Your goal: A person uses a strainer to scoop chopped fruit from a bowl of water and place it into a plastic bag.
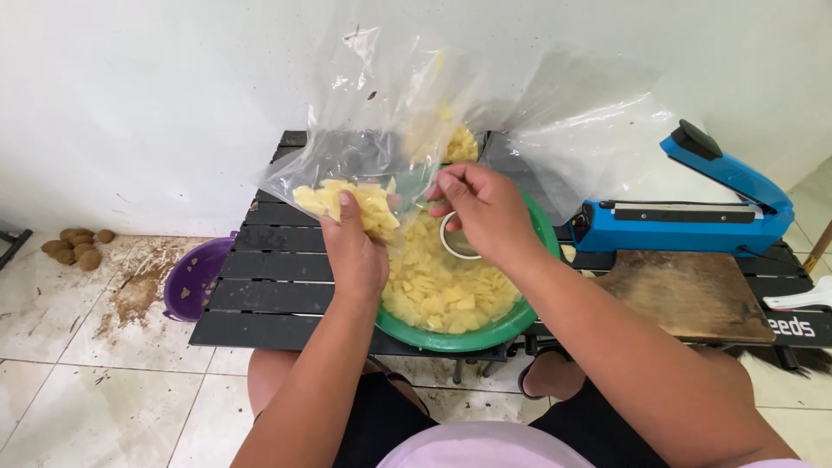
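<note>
Filling bag over basin, both hands busy.
I see left hand [354, 256] fingers clamped on clear bag [364, 165] of yellow slices; right hand [485, 212] fingers closed on small cup [457, 238] above green basin [468, 334] on table [260, 295]. Risk: floppy bag mouth sags, slices spill.

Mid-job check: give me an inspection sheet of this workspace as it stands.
Surface: black slatted table, low, over a dirty tiled floor.
Job's things: clear plastic bag part-filled with yellow slices; green bowl full of slices; small white cup.
Clutter: wooden board, blue heat sealer, purple colander.
Hands: left hand grips the bag; right hand at the bag mouth, above the cup.
Cables: nothing seen.
Surroundings: white wall; brown tubers on the floor.
</note>
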